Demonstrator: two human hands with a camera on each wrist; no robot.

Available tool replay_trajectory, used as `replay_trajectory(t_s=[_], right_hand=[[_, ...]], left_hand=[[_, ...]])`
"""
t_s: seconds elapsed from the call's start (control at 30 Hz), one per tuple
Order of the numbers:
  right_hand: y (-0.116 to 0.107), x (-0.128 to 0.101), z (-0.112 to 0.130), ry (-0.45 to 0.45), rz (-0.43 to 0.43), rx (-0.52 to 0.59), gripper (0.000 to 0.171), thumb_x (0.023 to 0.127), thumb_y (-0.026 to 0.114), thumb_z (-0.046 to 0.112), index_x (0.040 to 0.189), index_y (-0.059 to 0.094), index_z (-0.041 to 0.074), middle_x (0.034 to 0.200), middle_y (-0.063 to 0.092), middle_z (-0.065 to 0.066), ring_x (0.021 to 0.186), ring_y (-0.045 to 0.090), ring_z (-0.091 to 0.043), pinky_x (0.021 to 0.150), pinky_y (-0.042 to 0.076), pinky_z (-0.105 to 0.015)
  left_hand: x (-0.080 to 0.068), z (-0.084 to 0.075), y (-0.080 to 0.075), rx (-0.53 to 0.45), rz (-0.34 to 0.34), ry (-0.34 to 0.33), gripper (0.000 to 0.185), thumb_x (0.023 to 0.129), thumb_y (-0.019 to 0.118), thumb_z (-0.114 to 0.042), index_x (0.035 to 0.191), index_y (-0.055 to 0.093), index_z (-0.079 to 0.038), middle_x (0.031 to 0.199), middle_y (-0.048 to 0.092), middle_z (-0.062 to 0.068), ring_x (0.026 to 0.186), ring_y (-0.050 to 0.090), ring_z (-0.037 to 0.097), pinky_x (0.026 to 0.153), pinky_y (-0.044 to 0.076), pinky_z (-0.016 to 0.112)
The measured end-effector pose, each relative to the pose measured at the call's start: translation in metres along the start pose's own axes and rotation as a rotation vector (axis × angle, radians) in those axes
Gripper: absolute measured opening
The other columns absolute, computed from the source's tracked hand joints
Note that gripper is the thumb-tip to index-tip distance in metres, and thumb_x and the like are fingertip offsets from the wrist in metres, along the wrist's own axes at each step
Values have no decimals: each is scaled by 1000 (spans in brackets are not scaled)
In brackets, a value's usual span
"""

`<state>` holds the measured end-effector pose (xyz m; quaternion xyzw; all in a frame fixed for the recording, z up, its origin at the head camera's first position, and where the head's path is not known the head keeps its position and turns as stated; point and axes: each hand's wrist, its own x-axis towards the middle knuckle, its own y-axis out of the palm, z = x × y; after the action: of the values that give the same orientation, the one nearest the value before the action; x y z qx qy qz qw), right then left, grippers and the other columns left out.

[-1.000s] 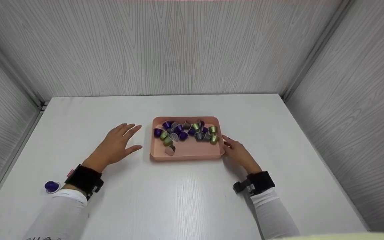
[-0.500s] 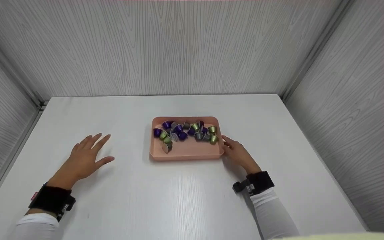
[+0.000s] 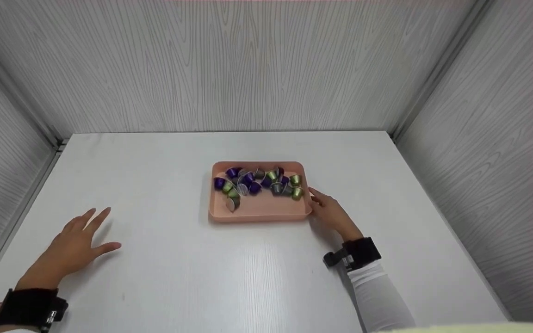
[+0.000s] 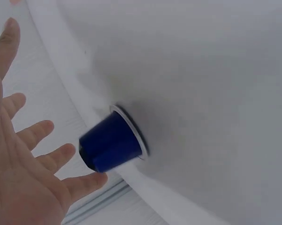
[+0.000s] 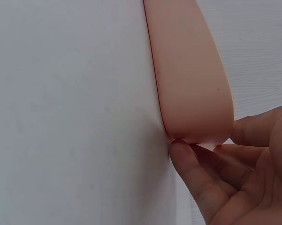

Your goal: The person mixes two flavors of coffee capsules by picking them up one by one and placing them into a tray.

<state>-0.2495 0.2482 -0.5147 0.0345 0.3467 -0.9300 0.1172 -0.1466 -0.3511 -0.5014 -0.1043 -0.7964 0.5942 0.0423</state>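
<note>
A: Left hand [image 3: 74, 245] has drawn back from the pink tray [image 3: 257, 213], now well left of it near the table [image 3: 257, 277] edge; fingers spread, holding nothing. Likely heading for the blue capsule [image 4: 113, 142].

B: Right hand [image 3: 331, 212]?

A: Unmoved, fingers [image 5: 197, 173] pinching the tray's right rim. Tray sits mid-table.

B: Hidden?

A: Blue capsule is out of the head view. Capsule pile [image 3: 257, 182] too tangled to count.

— Where's the tray [image 3: 266, 210]?
— Mid-table [image 3: 257, 277], capsules [image 3: 257, 181] heaped along its 12 o'clock side.
— And the hands?
— Right hand [image 3: 331, 212] touches its 3 o'clock edge; left hand [image 3: 70, 247] lies well off at 8 o'clock, beside a lone capsule [image 4: 113, 143].
</note>
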Motion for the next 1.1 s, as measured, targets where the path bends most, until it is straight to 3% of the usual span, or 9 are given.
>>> replay_trajectory(t_s=[0.2,0.33,0.57,0.73,0.87,1.1], right_hand=[[0,1,0,1,0,-5,52,104,46,20,153,33,12,132,57,-19,99,64,-22,88,47,-40],[0,0,-1,-8,2,-3,52,104,46,20,153,33,12,131,58,-18,98,64,-22,88,48,-40],[-1,1,-2,-31,13,-8,51,104,45,17,153,32,10,128,60,-18,93,64,-20,81,48,-36],[0,2,-2,-24,2,-34,51,104,46,18,153,33,11,132,58,-19,103,61,-22,90,46,-40],[0,2,-2,-21,-6,-50,51,104,46,19,153,34,12,133,57,-19,110,59,-25,96,44,-44],[0,2,-1,-6,-4,-37,51,104,46,19,153,34,14,134,56,-19,114,57,-26,97,43,-45]], left_hand=[[-17,16,2,-57,97,-14,98,86,62,-62,155,18,-9,146,21,40,124,24,66,93,25,76],[-25,22,1,-73,124,11,90,87,64,-56,151,27,-4,142,30,39,123,31,63,93,29,73],[-30,23,-4,-64,118,26,59,90,70,-25,135,50,7,131,49,34,120,42,55,96,35,65],[-28,22,-5,-33,99,-6,37,88,69,-8,121,61,7,122,57,31,113,50,54,90,41,62],[-26,22,-6,-42,89,-31,23,87,69,-4,108,66,6,112,62,29,106,55,51,84,45,60],[-21,19,-8,-45,30,5,12,88,70,-6,96,68,2,98,65,19,94,61,43,77,49,55]])
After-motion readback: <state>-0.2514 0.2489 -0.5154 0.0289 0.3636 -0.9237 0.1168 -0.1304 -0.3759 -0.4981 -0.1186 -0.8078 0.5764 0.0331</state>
